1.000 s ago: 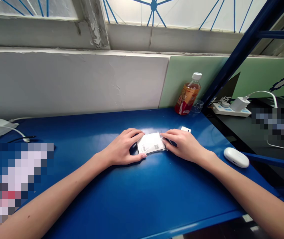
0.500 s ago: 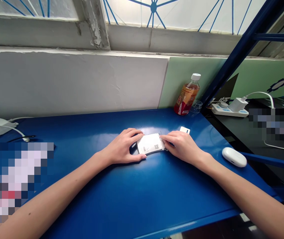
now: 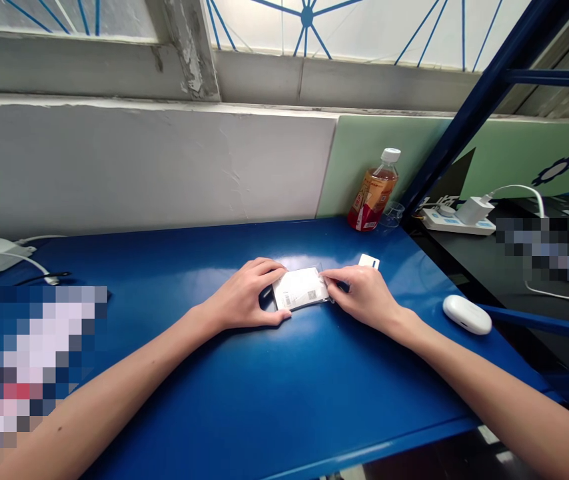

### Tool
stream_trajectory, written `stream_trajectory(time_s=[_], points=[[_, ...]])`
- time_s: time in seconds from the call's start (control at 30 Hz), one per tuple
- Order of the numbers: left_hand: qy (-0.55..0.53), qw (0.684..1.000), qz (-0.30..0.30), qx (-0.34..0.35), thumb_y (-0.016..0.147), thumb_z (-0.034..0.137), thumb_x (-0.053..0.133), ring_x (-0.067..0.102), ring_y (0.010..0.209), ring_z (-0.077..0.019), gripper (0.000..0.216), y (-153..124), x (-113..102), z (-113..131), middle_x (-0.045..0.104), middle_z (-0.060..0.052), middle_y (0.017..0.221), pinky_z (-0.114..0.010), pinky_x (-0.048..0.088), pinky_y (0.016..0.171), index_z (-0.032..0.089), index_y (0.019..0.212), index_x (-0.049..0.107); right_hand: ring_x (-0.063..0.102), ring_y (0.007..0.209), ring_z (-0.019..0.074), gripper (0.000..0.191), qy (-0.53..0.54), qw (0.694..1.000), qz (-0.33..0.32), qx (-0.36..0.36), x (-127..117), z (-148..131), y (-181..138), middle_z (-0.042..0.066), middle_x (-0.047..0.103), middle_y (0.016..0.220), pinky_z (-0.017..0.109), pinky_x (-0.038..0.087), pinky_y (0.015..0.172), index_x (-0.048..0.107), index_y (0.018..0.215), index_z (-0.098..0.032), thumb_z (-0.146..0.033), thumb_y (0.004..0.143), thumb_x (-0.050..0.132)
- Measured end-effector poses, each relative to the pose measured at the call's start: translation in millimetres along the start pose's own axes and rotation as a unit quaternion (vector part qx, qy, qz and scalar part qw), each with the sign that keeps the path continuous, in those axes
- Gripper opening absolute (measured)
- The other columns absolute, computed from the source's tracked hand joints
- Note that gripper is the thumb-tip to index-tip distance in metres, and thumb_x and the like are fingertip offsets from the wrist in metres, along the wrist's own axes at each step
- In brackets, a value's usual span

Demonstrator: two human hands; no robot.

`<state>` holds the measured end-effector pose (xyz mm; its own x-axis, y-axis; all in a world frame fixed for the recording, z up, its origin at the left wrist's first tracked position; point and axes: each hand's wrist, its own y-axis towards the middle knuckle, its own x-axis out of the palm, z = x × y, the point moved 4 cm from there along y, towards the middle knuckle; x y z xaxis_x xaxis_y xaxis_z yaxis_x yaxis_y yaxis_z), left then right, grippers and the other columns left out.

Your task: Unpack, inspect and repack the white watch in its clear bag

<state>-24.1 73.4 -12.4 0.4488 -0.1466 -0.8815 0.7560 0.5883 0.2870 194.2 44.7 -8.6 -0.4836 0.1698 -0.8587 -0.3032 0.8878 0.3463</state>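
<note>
Blue desktop (image 3: 244,400) stretches before us, its near edge passing below our right arm. At its middle lies a packet (image 3: 300,288), flat, printed white side up, inside clear wrap (image 3: 331,299). Our left hand (image 3: 242,293) spans the packet's left end, thumb on the near corner and fingers on the far one, thumb and forefinger wide apart. Our right hand (image 3: 364,293) pinches the wrap's right end between thumb and forefinger, other fingers curled in. We judge the work to be at an early stage: the packet is steadied and the wrap gripped, but the two are not yet apart. Whether that end is open we cannot tell, since our fingertips cover it. Off to the right sits a white case (image 3: 467,315); just beyond our right hand, a card (image 3: 369,261). Farther back, a bottle (image 3: 373,200) stands near the wall (image 3: 164,163).
</note>
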Motion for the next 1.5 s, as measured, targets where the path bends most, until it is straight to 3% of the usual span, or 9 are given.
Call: stream_trajectory(time_s=[0.17, 0.37, 0.43, 0.5, 0.57, 0.67, 0.77, 1.0, 1.5], points=[[-0.005, 1.000, 0.007, 0.002, 0.074, 0.044, 0.077, 0.056, 0.117, -0.0303, 0.059, 0, 0, 0, 0.063, -0.013, 0.124, -0.042, 0.046, 0.101, 0.017, 0.123, 0.060, 0.070, 0.087, 0.0247, 0.022, 0.056, 0.998, 0.028, 0.011, -2, 1, 3, 0.008, 0.078, 0.094, 0.035, 0.053, 0.076, 0.080, 0.088, -0.020, -0.014, 0.080, 0.060], [0.013, 1.000, 0.000, 0.006, 0.074, 0.043, 0.074, 0.055, 0.119, -0.0317, 0.058, -2, -1, 3, 0.064, -0.014, 0.124, -0.044, 0.047, 0.100, 0.015, 0.122, 0.059, 0.071, 0.079, 0.0231, 0.022, 0.107, 0.992, 0.025, 0.060, 1, 10, 4, 0.006, 0.078, 0.086, 0.035, 0.055, 0.072, 0.077, 0.094, -0.018, -0.014, 0.080, 0.060], [0.026, 1.000, 0.003, 0.006, 0.075, 0.042, 0.072, 0.054, 0.121, -0.0323, 0.057, -3, -2, 3, 0.063, -0.014, 0.124, -0.045, 0.045, 0.102, 0.014, 0.123, 0.058, 0.070, 0.090, 0.0257, 0.030, 0.068, 0.997, 0.028, 0.019, 0, 10, 4, 0.008, 0.077, 0.093, 0.039, 0.056, 0.079, 0.074, 0.106, -0.017, -0.012, 0.081, 0.058], [0.041, 0.999, 0.012, 0.002, 0.076, 0.040, 0.070, 0.053, 0.122, -0.0328, 0.057, -3, -3, 3, 0.063, -0.016, 0.125, -0.046, 0.044, 0.104, 0.012, 0.124, 0.057, 0.065, 0.109, 0.0283, 0.037, 0.031, 0.998, 0.038, -0.049, -2, 9, 4, 0.013, 0.072, 0.115, 0.043, 0.054, 0.090, 0.070, 0.116, -0.016, -0.009, 0.083, 0.055], [0.055, 0.998, 0.018, -0.005, 0.076, 0.039, 0.067, 0.052, 0.122, -0.0333, 0.056, -4, -3, 2, 0.062, -0.016, 0.125, -0.046, 0.044, 0.104, 0.011, 0.124, 0.057, 0.059, 0.119, 0.0293, 0.038, 0.006, 0.992, 0.044, -0.118, -4, 7, 4, 0.015, 0.065, 0.129, 0.045, 0.051, 0.097, 0.069, 0.117, -0.015, -0.006, 0.084, 0.053], [0.067, 0.998, 0.016, -0.010, 0.077, 0.038, 0.065, 0.051, 0.124, -0.0344, 0.056, -4, -3, 1, 0.061, -0.017, 0.126, -0.048, 0.043, 0.106, 0.011, 0.126, 0.056, 0.062, 0.110, 0.0295, 0.027, -0.011, 0.987, 0.040, -0.158, -5, 8, 5, 0.010, 0.075, 0.105, 0.046, 0.050, 0.094, 0.073, 0.102, -0.017, -0.007, 0.085, 0.055], [0.070, 0.997, 0.010, -0.013, 0.079, 0.039, 0.064, 0.049, 0.127, -0.0348, 0.058, -4, -2, 0, 0.059, -0.018, 0.130, -0.048, 0.042, 0.107, 0.010, 0.129, 0.054, 0.066, 0.097, 0.0282, 0.016, -0.019, 0.990, 0.013, -0.137, -3, 10, 7, 0.007, 0.076, 0.087, 0.046, 0.050, 0.090, 0.075, 0.093, -0.019, -0.014, 0.088, 0.061], [0.066, 0.998, -0.003, -0.017, 0.084, 0.054, 0.064, 0.045, 0.132, -0.0358, 0.072, -4, 1, -3, 0.052, -0.021, 0.139, -0.050, 0.041, 0.110, 0.009, 0.139, 0.048, 0.063, 0.089, 0.0247, 0.015, 0.015, 0.990, -0.036, -0.138, -2, 10, 9, 0.009, 0.074, 0.092, 0.043, 0.048, 0.087, 0.076, 0.098, -0.017, -0.024, 0.092, 0.063], [0.043, 0.999, 0.007, -0.010, 0.084, 0.042, 0.064, 0.050, 0.126, -0.0349, 0.057, -3, -1, -2, 0.056, -0.017, 0.133, -0.048, 0.046, 0.105, 0.014, 0.132, 0.051, 0.062, 0.104, 0.0284, 0.021, 0.028, 0.986, -0.061, -0.150, 0, 8, 6, 0.012, 0.071, 0.100, 0.046, 0.050, 0.090, 0.073, 0.105, -0.018, -0.030, 0.095, 0.060]])
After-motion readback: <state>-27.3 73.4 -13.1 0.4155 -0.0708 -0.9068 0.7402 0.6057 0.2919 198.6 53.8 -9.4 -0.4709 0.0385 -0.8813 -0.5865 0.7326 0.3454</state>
